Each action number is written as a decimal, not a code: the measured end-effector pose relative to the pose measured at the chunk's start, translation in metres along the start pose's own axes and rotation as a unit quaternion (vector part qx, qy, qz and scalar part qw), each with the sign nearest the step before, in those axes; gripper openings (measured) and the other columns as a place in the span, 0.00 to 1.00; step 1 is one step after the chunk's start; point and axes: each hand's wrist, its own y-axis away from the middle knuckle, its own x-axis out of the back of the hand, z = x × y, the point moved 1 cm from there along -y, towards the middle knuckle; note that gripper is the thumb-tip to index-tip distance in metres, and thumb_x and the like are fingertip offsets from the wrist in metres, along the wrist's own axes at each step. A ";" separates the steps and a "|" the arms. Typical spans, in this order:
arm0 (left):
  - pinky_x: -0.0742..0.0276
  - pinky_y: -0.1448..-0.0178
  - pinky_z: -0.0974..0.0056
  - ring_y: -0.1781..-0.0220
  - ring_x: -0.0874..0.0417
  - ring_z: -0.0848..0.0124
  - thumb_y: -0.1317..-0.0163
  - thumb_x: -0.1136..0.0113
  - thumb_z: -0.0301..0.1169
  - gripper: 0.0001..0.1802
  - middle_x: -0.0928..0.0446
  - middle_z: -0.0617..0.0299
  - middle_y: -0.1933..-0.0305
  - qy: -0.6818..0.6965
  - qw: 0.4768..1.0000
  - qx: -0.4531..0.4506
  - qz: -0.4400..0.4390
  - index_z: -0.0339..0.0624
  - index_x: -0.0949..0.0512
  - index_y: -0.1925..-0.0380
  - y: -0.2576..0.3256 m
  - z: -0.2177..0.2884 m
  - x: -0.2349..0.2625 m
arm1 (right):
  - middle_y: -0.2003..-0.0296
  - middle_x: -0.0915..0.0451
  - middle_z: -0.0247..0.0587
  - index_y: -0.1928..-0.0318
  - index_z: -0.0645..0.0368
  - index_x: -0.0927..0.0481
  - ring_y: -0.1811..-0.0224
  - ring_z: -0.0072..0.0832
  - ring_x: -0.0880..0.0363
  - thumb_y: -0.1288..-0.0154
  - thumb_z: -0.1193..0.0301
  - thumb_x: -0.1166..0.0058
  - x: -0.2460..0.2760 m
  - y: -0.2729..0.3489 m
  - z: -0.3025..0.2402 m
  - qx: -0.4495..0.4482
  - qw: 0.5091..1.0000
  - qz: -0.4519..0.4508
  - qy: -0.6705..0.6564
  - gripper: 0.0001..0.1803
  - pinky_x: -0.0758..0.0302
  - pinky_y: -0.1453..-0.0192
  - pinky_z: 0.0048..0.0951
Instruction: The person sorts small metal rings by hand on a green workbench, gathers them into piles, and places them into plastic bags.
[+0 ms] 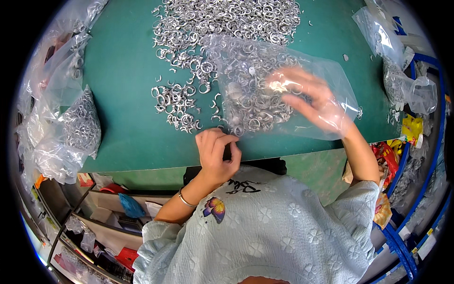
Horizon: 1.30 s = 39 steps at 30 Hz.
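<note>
While dark lettering (245,187) marks the pale shirt (265,213) at lower centre, no other writing is legible. Left hand (216,152), centre: grip pressed together at a corner of the clear bag (333,78); pinched film cannot be confirmed. Right hand (309,94), right of centre: visible through film, grip too blurred to tell. Bagging appears partial: bagged rings (257,106) lie at centre, loose rings (227,21) at upper centre on the desk (120,104).

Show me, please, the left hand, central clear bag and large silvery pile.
Left hand (216,154), head view: its back.
Central clear bag (331,75), head view: bare plastic wall.
Large silvery pile (227,21), head view: its middle.
</note>
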 end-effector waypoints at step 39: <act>0.28 0.53 0.64 0.53 0.25 0.67 0.49 0.34 0.22 0.33 0.26 0.55 0.48 0.017 0.987 0.143 -0.065 0.37 0.34 0.41 -0.084 -0.010 0.010 | 0.60 0.19 0.46 0.46 0.68 0.26 0.55 0.31 0.21 0.28 0.53 0.59 0.040 0.042 0.022 -0.136 0.918 0.023 -0.373 0.28 0.28 0.45 0.31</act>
